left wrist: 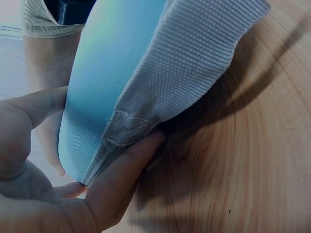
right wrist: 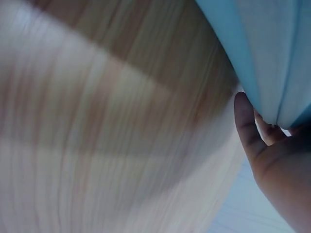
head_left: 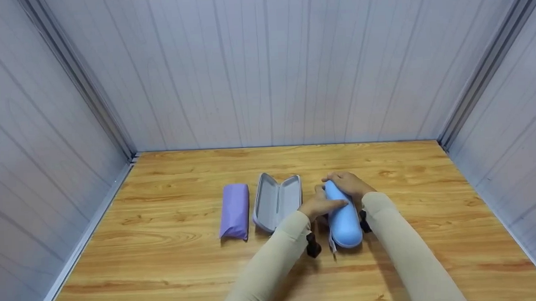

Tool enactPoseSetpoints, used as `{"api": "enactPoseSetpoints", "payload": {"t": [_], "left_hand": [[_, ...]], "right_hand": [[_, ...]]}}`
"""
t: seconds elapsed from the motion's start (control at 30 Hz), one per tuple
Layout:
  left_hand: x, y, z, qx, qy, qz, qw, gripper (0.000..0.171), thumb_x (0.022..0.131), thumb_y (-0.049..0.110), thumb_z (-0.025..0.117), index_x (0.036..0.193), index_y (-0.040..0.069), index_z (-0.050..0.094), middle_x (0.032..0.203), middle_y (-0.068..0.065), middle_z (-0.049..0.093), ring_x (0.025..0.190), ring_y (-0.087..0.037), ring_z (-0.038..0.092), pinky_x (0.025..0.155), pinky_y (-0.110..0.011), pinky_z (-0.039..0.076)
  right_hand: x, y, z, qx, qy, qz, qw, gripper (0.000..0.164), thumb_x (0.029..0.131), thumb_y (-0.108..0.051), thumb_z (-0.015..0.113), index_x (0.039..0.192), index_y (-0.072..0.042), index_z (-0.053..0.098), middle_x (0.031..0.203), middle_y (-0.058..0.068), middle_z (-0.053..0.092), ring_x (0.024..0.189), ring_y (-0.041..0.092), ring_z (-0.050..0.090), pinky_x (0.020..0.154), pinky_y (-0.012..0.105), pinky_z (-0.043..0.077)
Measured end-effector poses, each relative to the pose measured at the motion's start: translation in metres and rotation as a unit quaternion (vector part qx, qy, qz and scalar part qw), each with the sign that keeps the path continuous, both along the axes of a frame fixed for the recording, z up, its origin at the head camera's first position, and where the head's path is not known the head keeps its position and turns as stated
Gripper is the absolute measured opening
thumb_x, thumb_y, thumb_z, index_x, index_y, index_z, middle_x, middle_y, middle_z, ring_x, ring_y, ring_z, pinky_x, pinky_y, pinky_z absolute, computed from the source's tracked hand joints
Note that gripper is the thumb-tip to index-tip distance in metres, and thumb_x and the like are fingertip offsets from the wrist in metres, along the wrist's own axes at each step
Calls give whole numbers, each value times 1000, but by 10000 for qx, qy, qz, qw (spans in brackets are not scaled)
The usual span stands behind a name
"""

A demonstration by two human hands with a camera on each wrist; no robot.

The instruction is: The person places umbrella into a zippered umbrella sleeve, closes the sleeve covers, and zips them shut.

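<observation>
Sitting between left fingers [left wrist: 120,178] and right fingers [right wrist: 247,124] is a blue case [head_left: 345,224].

I'm working in a booth-like enclosure, with pale grooved panels [head_left: 287,68] behind and on both sides and grey corner strips [head_left: 80,77] joining them. Before me spreads a wood-grain tabletop [head_left: 164,268]. Whether a lab or workshop surrounds it, I cannot tell.

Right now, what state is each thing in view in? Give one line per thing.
Purple case: looks closed, lying on the wooden table.
Grey clamshell case: open, halves spread, lining showing.
Light-blue hard-shell case: looks closed, gripped.
Grey ribbed strap: alongside that case.
Left hand: gripping the light-blue case's side.
Right hand: gripping its far end.
</observation>
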State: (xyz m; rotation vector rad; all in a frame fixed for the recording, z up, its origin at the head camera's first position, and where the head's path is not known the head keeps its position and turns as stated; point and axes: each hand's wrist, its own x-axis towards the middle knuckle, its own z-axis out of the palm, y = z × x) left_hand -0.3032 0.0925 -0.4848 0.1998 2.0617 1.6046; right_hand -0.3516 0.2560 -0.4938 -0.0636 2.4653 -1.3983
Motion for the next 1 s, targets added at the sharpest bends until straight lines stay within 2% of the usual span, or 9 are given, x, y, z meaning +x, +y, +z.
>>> {"api": "enactPoseSetpoints", "payload": {"t": [0.1,0.17,0.33,0.4,0.57,0.8,0.9,1.0], "left_hand": [[1,0,1,-7,-12,-2,10000,100,90,29,74,157,-2,6,143,-29,42,122,-38,53,92,-52,52],[1,0,1,-57,-16,-2,10000,101,90,30,75,157,-1,7,143,-29,42,122,-38,53,92,-51,52],[1,1,0,-133,-46,8,9999,101,90,32,76,158,0,8,142,-28,43,121,-38,53,92,-51,52],[1,1,-1,-36,-85,21,10000,99,90,30,75,157,0,9,142,-28,42,121,-39,53,91,-53,53],[-1,4,-1,201,-195,86,9996,98,90,27,75,157,0,8,141,-28,40,121,-41,52,88,-56,53],[-2,3,-2,160,-174,121,9996,96,91,27,75,157,3,10,142,-28,41,122,-41,52,88,-57,53],[0,2,-1,140,-188,143,9996,96,91,29,75,157,3,10,142,-28,41,122,-41,52,89,-57,52],[1,1,1,62,-171,155,9997,95,91,30,75,157,3,12,140,-28,42,121,-41,53,90,-56,52]], "right_hand": [[0,-1,-1,-2,97,-96,9999,50,109,-41,37,143,-9,57,148,17,47,130,36,46,105,55,37],[0,-1,-2,55,248,-135,9996,48,109,-38,39,142,-8,57,145,17,50,124,33,50,100,50,42],[0,2,-3,293,568,-293,9975,53,105,-48,46,128,-4,67,115,18,62,94,28,55,78,39,46],[0,4,-3,341,679,-327,9966,53,105,-47,45,126,-3,67,115,18,63,97,29,57,80,40,47],[-2,6,-3,335,932,-422,9942,45,109,-32,41,134,-1,63,138,17,59,117,32,57,92,44,46],[-3,6,0,409,981,-598,9925,41,107,-30,47,126,-1,68,128,17,64,88,23,58,73,33,47],[-3,9,1,496,1018,-632,9916,38,107,-27,48,119,1,71,112,19,68,75,19,53,69,33,45],[-3,15,0,665,1057,-639,9901,36,107,-23,48,113,1,73,98,16,70,72,19,54,70,34,45]]}}
